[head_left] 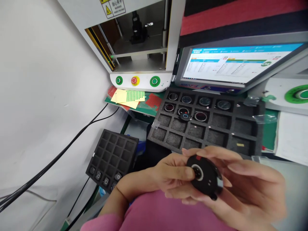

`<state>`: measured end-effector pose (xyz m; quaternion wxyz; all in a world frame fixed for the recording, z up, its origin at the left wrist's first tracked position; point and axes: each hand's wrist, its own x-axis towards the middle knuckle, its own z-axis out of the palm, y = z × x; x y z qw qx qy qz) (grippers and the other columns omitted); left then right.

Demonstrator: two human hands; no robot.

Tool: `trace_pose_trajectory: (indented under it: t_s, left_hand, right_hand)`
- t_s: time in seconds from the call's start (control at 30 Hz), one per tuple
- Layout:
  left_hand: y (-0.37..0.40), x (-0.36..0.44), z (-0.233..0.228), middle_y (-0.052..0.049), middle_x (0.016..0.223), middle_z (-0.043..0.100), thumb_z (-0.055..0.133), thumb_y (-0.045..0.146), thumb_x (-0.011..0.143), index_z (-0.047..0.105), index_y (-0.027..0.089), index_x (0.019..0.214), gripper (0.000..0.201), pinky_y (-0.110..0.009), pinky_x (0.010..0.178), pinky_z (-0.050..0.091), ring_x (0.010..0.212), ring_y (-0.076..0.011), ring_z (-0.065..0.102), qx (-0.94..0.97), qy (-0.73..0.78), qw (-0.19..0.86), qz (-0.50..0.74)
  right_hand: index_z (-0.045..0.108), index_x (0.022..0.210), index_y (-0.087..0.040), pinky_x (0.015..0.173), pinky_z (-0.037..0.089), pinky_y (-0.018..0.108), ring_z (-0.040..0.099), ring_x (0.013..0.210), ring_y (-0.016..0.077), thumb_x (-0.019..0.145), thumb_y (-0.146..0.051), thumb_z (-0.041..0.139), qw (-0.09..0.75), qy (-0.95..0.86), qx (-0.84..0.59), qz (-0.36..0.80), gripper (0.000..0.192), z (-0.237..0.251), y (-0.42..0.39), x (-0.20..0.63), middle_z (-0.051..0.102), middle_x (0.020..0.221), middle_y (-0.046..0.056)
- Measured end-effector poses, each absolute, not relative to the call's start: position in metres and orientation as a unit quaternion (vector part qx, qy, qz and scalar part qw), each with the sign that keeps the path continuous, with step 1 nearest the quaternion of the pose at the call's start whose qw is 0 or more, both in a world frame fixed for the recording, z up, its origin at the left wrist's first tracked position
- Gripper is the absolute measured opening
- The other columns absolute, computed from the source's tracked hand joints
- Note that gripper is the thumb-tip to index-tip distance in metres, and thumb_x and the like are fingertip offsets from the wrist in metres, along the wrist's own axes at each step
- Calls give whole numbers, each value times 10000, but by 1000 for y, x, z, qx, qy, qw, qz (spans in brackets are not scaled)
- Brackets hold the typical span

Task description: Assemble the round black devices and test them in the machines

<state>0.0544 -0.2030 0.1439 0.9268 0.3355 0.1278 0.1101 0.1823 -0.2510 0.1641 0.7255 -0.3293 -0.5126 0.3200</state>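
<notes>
A round black smartwatch body (208, 178) is held between my two hands, its back facing up. On that back a silver ring surrounds a dark centre, and a small red mark sits near the edge. My left hand (172, 175) pinches the watch, its thumb pressed on the silver ring. Fingers of my right hand (252, 189) curl around the watch's far and right edges. Beyond my hands lies a black foam tray (218, 136), with round watch parts in its rear cells. A similar watch piece (184, 116) rests across one of those cells.
At left, a smaller foam tray (113, 149) holds several watch parts. Behind stands a press machine (141, 65) with green buttons and a red stop button (134, 80). A monitor (221, 64) is at back right. Sticker sheets (128, 96) lie before the press; black cables (64, 149) hang at left.
</notes>
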Motion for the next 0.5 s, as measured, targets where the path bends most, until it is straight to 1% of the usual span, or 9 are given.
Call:
trace_pose_trajectory:
  t_s: [0.1,0.17,0.27,0.33,0.4,0.47,0.5]
  left_hand:
    - [-203,55,150,73,379,468,660,545,819,692,115,996,466,-218,434,390,227,-43,318,243,38,960,137]
    - [-204,55,152,65,375,481,674,512,847,689,111,915,407,-204,420,375,237,-43,335,223,38,962,152]
    - [-204,56,153,51,372,492,682,524,854,650,114,795,415,-201,400,366,262,-61,384,228,46,958,165]
    - [-203,57,154,41,378,503,657,559,864,614,125,734,455,-206,431,405,301,-77,442,276,53,943,179]
    - [-203,58,155,32,439,543,620,580,884,616,124,771,469,-209,484,447,366,-85,508,363,112,905,191]
    - [-204,58,159,30,521,567,573,588,908,646,113,933,481,-199,487,457,407,-83,534,445,182,852,207]
    - [-205,58,160,27,560,576,552,584,919,646,112,1023,492,-192,477,455,417,-81,539,477,207,826,219]
  right_hand:
    - [567,1151,-194,850,656,327,724,994,213,752,13,745,720,-519,-330,322,484,166,-249,185,669,1120,85]
    - [581,1129,-211,805,672,342,727,964,221,761,-49,780,722,-516,-336,316,449,164,-248,185,671,1108,81]
    - [606,1153,-242,731,687,417,729,890,248,769,-108,786,732,-499,-327,328,444,160,-248,185,663,1079,79]
    - [596,1223,-250,750,681,466,726,904,261,795,-103,739,742,-489,-309,338,474,157,-249,183,656,1076,76]
    - [561,1297,-241,808,664,482,717,988,271,842,-113,680,748,-472,-310,350,487,156,-252,181,660,1108,83]
    - [545,1318,-245,853,647,456,704,1062,265,895,-119,618,741,-439,-342,377,447,157,-254,178,671,1147,83]
    - [547,1311,-248,860,643,434,704,1069,256,916,-119,590,738,-420,-357,389,417,159,-254,176,676,1155,78]
